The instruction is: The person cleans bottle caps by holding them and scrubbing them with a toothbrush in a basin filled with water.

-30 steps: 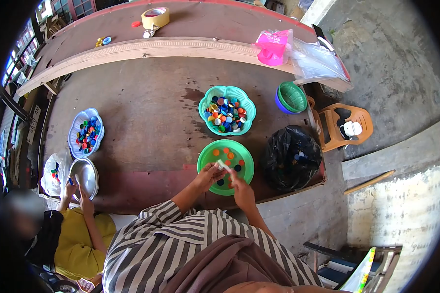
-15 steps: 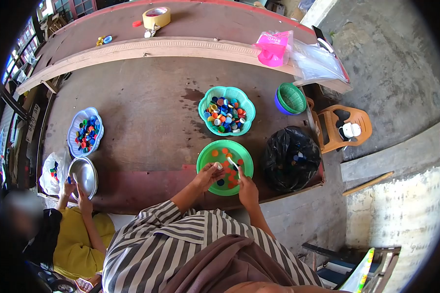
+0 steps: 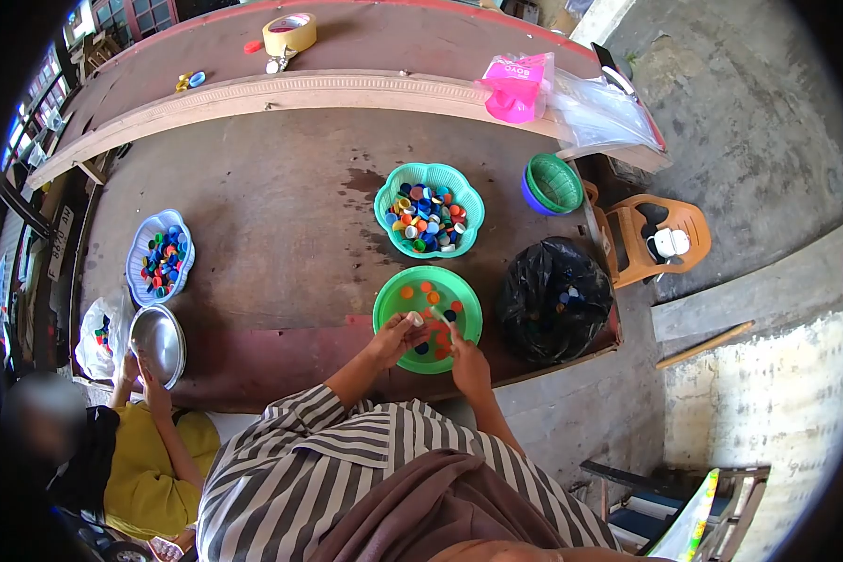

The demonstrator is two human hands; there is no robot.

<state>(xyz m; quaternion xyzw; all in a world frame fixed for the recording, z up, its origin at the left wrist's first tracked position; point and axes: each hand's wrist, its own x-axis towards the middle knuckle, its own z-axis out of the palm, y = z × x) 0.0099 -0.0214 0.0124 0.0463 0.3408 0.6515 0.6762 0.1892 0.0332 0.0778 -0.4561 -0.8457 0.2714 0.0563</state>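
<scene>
Pink packet (image 3: 518, 89) reads "OYO" after an unclear first letter. Left hand (image 3: 393, 339) pinches white cap (image 3: 415, 319) at fingertips, over green basin (image 3: 393, 283); right hand (image 3: 471, 363) has fingers closed round pale tool (image 3: 444, 319), tip near cap.

Single head-worn camera, which I, standing by, place above the wearer's striped shirt (image 3: 262, 473), facing forward and steeply down, so the torso fills the lower edge. Range: close to the left hand (image 3: 392, 340), the right hand (image 3: 471, 367) and the green basin (image 3: 470, 309), all just below frame centre; the brown table (image 3: 253, 206) runs off beyond them to a pale wooden rail (image 3: 347, 91) in the upper field. Optics look very wide: long edges bow, the corners fall to black, and coverage takes in a co-worker (image 3: 150, 478) at lower left and concrete floor (image 3: 740, 112) at upper right.
</scene>
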